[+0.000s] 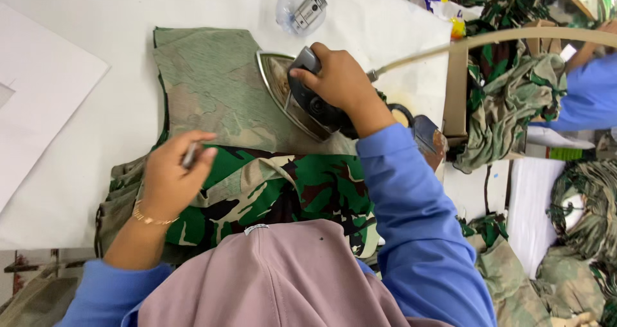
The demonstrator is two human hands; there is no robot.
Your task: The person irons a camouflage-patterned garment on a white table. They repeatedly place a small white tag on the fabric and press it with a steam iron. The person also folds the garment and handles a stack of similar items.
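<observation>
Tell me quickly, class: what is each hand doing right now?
Left hand: closed on a small grey tool, resting on the camouflage fabric.
Right hand: closed around the handle of the iron.

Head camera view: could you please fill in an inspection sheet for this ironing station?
Surface: white padded table, paper sheet at its left edge.
Job's things: iron resting on the faded reverse of a camouflage garment; green camouflage side folded nearer the person.
Clutter: clear plastic part at the far edge.
Hands: right hand grips the iron handle; left hand rests on the garment, pinching a small grey object.
Cables: beige hose runs from the iron to the right.
Surroundings: camouflage piles at right; another person's blue sleeve.
</observation>
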